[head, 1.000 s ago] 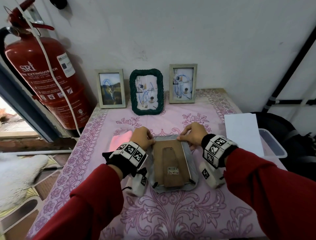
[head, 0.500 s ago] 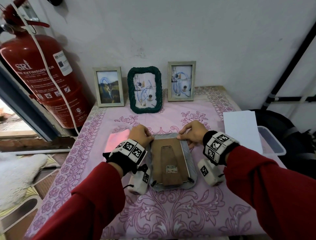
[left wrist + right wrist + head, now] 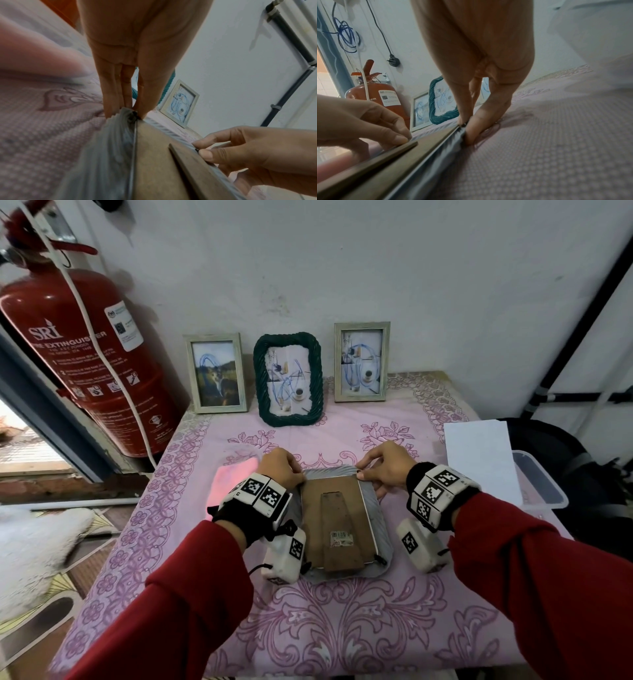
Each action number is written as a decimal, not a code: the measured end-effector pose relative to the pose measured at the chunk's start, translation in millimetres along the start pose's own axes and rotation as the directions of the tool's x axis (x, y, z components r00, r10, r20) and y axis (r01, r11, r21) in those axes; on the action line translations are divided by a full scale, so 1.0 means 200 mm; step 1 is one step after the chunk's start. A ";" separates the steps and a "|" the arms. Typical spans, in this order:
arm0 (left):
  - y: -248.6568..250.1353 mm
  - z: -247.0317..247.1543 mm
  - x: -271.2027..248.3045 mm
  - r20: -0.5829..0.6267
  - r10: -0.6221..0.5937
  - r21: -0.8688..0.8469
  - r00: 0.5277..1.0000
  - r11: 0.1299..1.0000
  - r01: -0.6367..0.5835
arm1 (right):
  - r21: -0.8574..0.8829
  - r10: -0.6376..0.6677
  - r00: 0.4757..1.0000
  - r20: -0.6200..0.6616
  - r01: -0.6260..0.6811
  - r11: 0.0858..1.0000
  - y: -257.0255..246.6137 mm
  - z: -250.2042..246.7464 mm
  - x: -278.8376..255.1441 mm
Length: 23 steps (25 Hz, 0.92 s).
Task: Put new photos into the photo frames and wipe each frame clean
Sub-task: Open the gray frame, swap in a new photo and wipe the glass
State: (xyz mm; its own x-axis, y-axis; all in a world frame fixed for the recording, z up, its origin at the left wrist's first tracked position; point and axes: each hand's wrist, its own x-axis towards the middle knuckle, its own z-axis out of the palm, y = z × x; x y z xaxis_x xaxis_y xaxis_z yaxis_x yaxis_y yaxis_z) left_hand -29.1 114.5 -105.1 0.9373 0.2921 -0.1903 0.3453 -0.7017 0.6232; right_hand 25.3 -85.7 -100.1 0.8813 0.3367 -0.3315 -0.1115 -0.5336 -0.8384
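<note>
A grey photo frame (image 3: 344, 522) lies face down in the middle of the table (image 3: 342, 628), its brown backing board (image 3: 334, 501) up. The left hand (image 3: 282, 467) pinches a small black clip (image 3: 133, 115) at the frame's far left corner; the right hand (image 3: 385, 467) pinches one at the far right corner. A pink cloth (image 3: 233, 481) lies just left of the frame. Three filled frames stand along the far edge.

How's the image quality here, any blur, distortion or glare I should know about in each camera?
Head view: sharp at the centre, wide-angle bending the fire extinguisher at the edge, glass of the standing green frame mirroring blue cables. Left wrist view: palm of the left hand and the pink cloth blurred. Right wrist view: the face-down frame smears in the foreground.
</note>
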 end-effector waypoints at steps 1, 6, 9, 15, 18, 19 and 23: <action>0.00 0.00 0.00 0.014 0.003 -0.007 1.000 1.000 -0.003 | 0.004 -0.001 1.000 0.004 0.001 1.000 0.00 0.00 0.00; -0.01 -0.02 -0.01 0.063 0.023 -0.017 0.998 1.000 -0.022 | 0.001 0.005 1.000 0.006 -0.005 1.000 -0.02 -0.01 -0.02; 0.00 -0.02 -0.03 0.050 0.024 -0.033 0.998 0.999 -0.022 | -0.009 0.002 1.000 0.003 -0.002 1.000 -0.02 -0.01 -0.02; -0.01 0.01 -0.19 -0.002 0.159 0.079 0.987 0.984 -0.158 | -0.072 -0.018 1.000 -0.008 0.017 0.997 0.04 0.00 -0.09; -0.03 0.02 -0.32 0.022 0.246 0.010 0.969 0.969 -0.246 | -0.158 -0.018 1.000 0.009 0.019 0.987 0.08 0.01 -0.17; -0.04 0.02 -0.37 0.007 0.263 -0.024 0.965 0.965 -0.263 | -0.182 -0.027 0.999 0.024 0.031 0.983 0.10 0.01 -0.21; -0.12 0.07 -0.54 -0.015 0.190 -0.072 0.982 0.979 -0.191 | -0.175 -0.029 0.996 0.086 0.044 0.984 0.20 0.04 -0.38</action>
State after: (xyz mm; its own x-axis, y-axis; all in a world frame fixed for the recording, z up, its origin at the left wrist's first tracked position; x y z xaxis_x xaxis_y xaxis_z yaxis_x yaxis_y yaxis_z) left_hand -137.9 91.1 -110.4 0.9849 0.1634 -0.0566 0.1558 -0.6963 0.7007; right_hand -49.1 -126.8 -111.4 0.8415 0.4174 -0.3430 0.0091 -0.6457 -0.7635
